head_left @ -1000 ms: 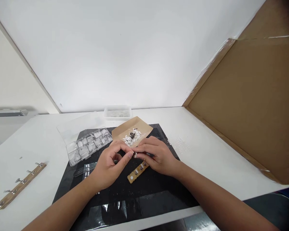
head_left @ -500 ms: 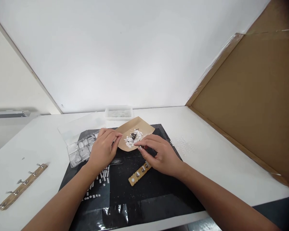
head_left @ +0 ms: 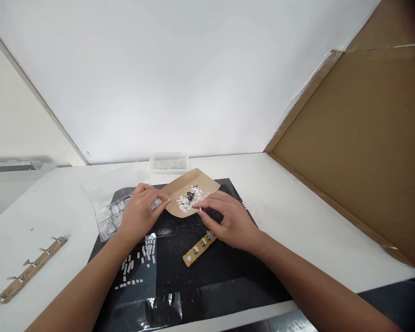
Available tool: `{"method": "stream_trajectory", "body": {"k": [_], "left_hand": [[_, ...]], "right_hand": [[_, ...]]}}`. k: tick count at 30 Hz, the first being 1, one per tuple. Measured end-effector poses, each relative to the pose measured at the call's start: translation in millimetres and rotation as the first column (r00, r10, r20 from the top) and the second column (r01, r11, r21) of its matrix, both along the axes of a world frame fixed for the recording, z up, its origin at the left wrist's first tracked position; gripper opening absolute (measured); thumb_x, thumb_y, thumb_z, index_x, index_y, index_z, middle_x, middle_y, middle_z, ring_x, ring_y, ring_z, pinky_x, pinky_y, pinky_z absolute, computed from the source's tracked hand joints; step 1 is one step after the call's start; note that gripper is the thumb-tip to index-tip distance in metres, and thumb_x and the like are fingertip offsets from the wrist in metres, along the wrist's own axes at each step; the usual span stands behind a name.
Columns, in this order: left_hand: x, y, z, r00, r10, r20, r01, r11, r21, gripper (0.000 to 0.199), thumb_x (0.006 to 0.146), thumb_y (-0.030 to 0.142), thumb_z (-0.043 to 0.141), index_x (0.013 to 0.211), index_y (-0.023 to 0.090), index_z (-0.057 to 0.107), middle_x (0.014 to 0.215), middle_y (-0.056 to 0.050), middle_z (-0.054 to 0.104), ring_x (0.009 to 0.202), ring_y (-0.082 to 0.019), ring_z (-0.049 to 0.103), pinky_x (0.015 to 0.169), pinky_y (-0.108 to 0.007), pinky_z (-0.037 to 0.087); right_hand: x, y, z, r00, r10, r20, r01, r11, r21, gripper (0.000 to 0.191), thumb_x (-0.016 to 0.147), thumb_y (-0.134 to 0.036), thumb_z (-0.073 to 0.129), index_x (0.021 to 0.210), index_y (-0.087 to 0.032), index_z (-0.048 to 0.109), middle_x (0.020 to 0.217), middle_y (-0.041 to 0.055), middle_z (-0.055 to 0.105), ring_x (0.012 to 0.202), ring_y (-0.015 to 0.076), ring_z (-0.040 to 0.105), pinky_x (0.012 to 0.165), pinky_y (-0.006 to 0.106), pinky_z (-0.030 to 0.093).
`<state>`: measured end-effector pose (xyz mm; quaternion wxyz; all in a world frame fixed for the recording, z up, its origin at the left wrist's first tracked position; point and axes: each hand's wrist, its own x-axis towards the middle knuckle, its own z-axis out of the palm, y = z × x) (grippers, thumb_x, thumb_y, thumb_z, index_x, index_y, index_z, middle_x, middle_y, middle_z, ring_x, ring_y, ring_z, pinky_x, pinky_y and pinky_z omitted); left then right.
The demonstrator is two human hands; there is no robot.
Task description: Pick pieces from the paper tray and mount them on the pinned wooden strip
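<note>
My right hand pinches a small white piece between thumb and fingertips, just over the near edge of a brown paper tray. White scraps and a dark crumpled bit lie in that tray. My left hand has thumb and forefinger pressed together by the tray's left side; whatever is between them is too small to make out. Below my right hand, a wooden strip with metal fittings and white pieces rests on the black mat, its far end hidden by the hand.
A clear compartment box with white pieces lies partly behind my left hand. White pieces are scattered on the mat's left. A second wooden strip with metal fittings lies far left. A translucent tub stands at the wall; cardboard rises right.
My left hand has drawn slightly left, away from the paper tray. My right hand stays in its pinch by the tray's near edge. The whole view has shifted a little.
</note>
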<state>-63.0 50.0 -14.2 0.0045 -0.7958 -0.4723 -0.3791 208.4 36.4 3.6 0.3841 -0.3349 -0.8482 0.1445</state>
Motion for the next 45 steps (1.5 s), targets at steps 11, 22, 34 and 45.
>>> {"method": "stream_trajectory", "body": {"k": [11,22,34,45], "left_hand": [[-8,0,-3.1,0.998,-0.054,-0.035,0.054,0.998,0.008,0.013,0.1,0.029,0.067,0.104,0.022,0.077,0.1,-0.005,0.081,0.096,-0.025,0.058,0.08,-0.04,0.055],[-2,-11,13.0,0.956,-0.264,-0.128,0.266,0.964,-0.001,0.014,0.098,0.03,0.068,0.107,0.021,0.072,0.103,-0.006,0.077,0.094,-0.023,0.061,0.089,-0.042,0.049],[6,-26,13.6,0.851,-0.503,-0.154,0.488,0.864,-0.123,0.029,0.084,0.047,0.078,0.095,0.022,0.067,0.081,-0.005,0.069,0.076,-0.022,0.056,0.079,-0.04,0.049],[-4,-23,15.9,0.852,-0.519,-0.073,0.522,0.853,0.023,0.012,0.088,0.027,0.055,0.094,0.023,0.064,0.08,-0.006,0.069,0.074,-0.023,0.056,0.078,-0.043,0.044]], "right_hand": [[1,0,1.1,1.0,-0.008,0.014,0.008,1.0,-0.02,0.018,0.098,-0.021,0.063,0.111,-0.023,0.076,0.093,0.0048,0.076,0.09,0.0211,0.067,0.086,0.038,0.054],[1,-1,3.8,0.999,0.028,-0.045,-0.029,0.999,-0.031,0.021,0.099,-0.02,0.063,0.113,-0.023,0.078,0.096,0.0056,0.07,0.091,0.0192,0.065,0.086,0.036,0.053],[-3,-25,11.4,0.939,0.28,0.202,-0.262,0.959,-0.113,0.016,0.096,-0.027,0.07,0.108,-0.028,0.081,0.093,0.0027,0.056,0.09,0.0177,0.055,0.086,0.037,0.043],[-8,-32,10.0,0.865,0.312,0.392,-0.292,0.95,-0.11,0.016,0.099,-0.037,0.069,0.104,-0.028,0.082,0.095,0.0028,0.054,0.092,0.0178,0.053,0.082,0.036,0.034]]}}
